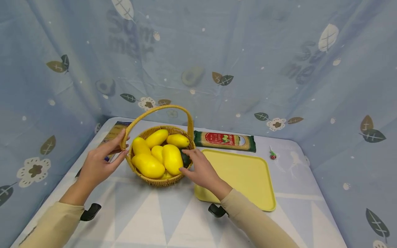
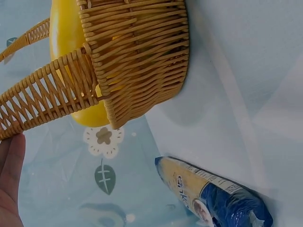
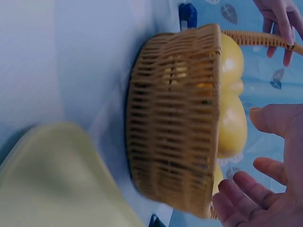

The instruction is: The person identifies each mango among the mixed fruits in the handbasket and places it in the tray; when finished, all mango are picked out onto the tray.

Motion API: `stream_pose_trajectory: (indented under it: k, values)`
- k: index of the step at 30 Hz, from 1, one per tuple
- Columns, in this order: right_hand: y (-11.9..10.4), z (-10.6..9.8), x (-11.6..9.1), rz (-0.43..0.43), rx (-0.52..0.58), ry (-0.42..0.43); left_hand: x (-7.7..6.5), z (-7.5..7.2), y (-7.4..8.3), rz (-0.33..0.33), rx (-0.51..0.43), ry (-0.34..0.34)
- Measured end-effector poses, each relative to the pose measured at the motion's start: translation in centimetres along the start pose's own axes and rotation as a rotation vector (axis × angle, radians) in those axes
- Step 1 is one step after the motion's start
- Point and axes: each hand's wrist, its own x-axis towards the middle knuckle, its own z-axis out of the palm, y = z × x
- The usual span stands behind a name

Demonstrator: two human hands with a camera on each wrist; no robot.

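Observation:
A wicker basket (image 1: 159, 181) with a tall arched handle (image 1: 161, 107) stands on the table, filled with smooth yellow mango-like fruits (image 1: 148, 166). My left hand (image 1: 100, 164) holds the handle at its left side between thumb and fingers; the left wrist view shows its fingertips (image 2: 16, 135) against the woven band. Over the basket's right rim reaches my right hand (image 1: 201, 168), thumb and fingers spread around a dark green item (image 1: 185, 159) and beside an upright yellow fruit (image 1: 172, 159). Part of the green item is hidden by that hand.
Right of the basket lies a yellow tray (image 1: 238, 175). Behind it is a green-ended noodle packet (image 1: 224, 141), and a small wrapped lollipop (image 1: 272, 155) lies farther right. A blue-and-tan packet (image 2: 208, 194) lies left of the basket. Patterned curtains (image 1: 217, 62) enclose the table.

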Motion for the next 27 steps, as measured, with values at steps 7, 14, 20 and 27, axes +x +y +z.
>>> stream_pose_trajectory:
  k: [7,14,20,27]
  values:
    - [-1.7,1.6,1.7,-0.007,-0.077,0.005,-0.1,0.2,0.1,-0.029,-0.008,0.01]
    - [-2.6,2.5,2.7,0.016,-0.208,0.028,0.0,0.2,0.1,-0.047,-0.058,0.026]
    - [-2.6,2.7,2.8,0.031,-0.175,0.019,0.0,0.2,0.1,-0.056,-0.058,0.03]
    - [-2.2,2.8,2.7,0.038,-0.056,0.019,0.0,0.3,-0.1,-0.06,-0.074,0.039]
